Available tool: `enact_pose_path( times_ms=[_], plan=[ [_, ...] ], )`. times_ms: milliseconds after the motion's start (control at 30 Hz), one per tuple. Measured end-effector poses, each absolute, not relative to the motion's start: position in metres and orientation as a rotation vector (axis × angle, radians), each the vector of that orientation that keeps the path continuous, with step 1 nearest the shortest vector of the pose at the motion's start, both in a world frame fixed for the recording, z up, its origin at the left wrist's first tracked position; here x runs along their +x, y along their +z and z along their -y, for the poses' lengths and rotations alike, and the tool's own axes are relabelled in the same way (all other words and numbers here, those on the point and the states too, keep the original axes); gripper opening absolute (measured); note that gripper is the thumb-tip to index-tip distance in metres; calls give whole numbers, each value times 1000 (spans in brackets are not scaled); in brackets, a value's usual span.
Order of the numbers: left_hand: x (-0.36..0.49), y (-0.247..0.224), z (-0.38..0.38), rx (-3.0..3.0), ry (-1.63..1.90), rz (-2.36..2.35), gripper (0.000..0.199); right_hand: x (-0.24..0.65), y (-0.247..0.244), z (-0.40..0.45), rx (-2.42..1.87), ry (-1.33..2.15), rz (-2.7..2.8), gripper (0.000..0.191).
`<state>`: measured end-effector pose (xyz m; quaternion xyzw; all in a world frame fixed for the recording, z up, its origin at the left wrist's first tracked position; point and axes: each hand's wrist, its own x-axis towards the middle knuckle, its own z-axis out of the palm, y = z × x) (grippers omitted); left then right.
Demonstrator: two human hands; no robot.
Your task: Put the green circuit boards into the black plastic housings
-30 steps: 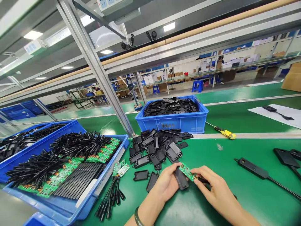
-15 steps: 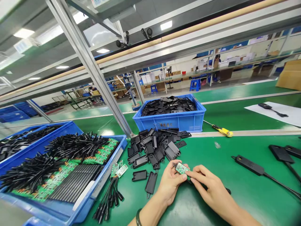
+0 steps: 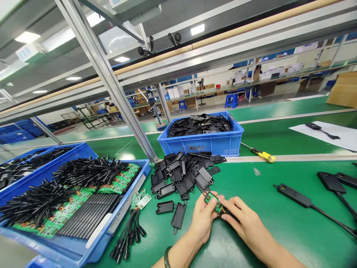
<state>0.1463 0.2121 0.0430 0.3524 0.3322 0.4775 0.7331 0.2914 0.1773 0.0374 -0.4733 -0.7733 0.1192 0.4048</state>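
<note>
A green circuit board (image 3: 212, 200) lies face up in a black plastic housing between my hands. My left hand (image 3: 201, 219) is closed around the housing, its thumb on top of the board. At the board's near right end, fingers of my right hand (image 3: 243, 220) pinch its black cable (image 3: 226, 211); most of that cable is hidden under the hand. Left of my hands, two loose black housings (image 3: 178, 216) lie on the green table. A heap of similar housings (image 3: 182, 175) sits just beyond them. Several spare boards (image 3: 143, 200) with short black cables lie nearby.
At left, a blue tray (image 3: 145, 171) holds rows of cabled boards. A blue bin (image 3: 199, 144) full of black parts stands behind the heap. A yellow screwdriver (image 3: 263, 154) lies to its right. Finished-looking black cased units (image 3: 295, 195) lie on the right, and a metal post (image 3: 119, 93) rises at left.
The board's face has changed from a pale, component-covered look to a darker green with my left thumb on it. My right fingers have shifted from the board's face to its cable end.
</note>
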Motion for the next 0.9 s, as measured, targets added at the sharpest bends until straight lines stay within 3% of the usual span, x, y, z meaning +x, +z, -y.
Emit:
enact_pose_path(
  times_ms=[133, 267, 433, 900],
  plan=[
    [146, 44, -212, 854, 1090, -794, 31, 294, 43, -178, -1404, 484, 1850, 15],
    [146, 43, -211, 957, 1134, -805, 32, 297, 47, -181, -1514, 740, 1871, 36],
    [148, 41, -209, 1076, 1178, -826, 30, 290, 42, -185, -1406, 1190, 1579, 35],
    [146, 47, -207, 973, 1200, -766, 31, 288, 36, -189, -1375, 1173, 1572, 41]
  ],
)
